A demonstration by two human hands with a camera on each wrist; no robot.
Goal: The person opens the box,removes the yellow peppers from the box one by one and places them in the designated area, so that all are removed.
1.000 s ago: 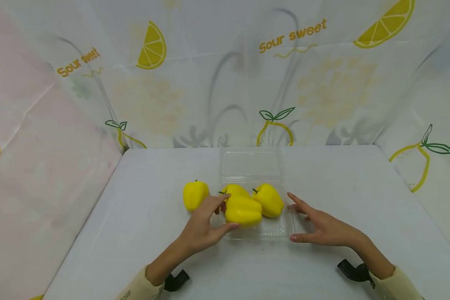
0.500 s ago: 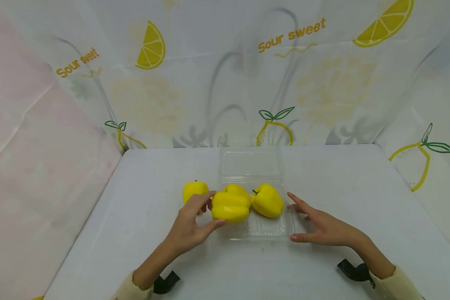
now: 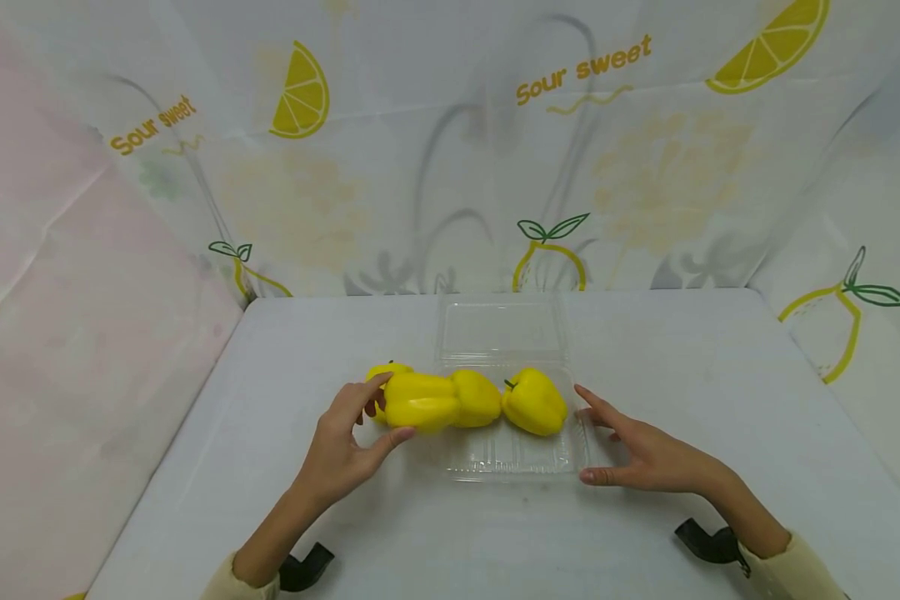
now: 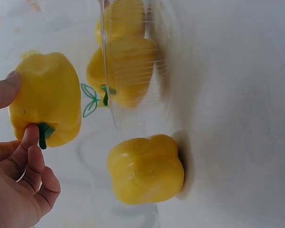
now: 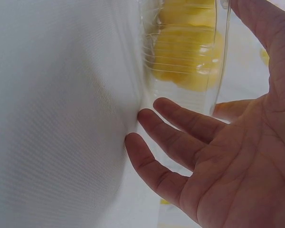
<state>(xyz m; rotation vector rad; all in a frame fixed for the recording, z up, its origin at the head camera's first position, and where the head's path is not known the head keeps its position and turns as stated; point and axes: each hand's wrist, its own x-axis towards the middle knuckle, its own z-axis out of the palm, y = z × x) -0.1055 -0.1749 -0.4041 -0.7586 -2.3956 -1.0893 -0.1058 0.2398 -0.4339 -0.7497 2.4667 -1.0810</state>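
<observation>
My left hand holds a yellow bell pepper between thumb and fingers, lifted above the table at the left side of a clear plastic clamshell box. In the left wrist view the held pepper shows a green stem beside my fingertips. Two more yellow peppers lie inside the box, one partly behind the held pepper. Another yellow pepper stands on the table left of the box, mostly hidden in the head view. My right hand is at the box's right wall, fingers spread and relaxed.
The box's transparent lid lies folded back toward the rear of the white table. A lemon-print cloth hangs behind the table. Black wrist mounts sit below both wrists.
My left hand has carried the held pepper leftward, from over the box to its left edge, where it now covers much of the pepper on the table. The right hand stays put.
</observation>
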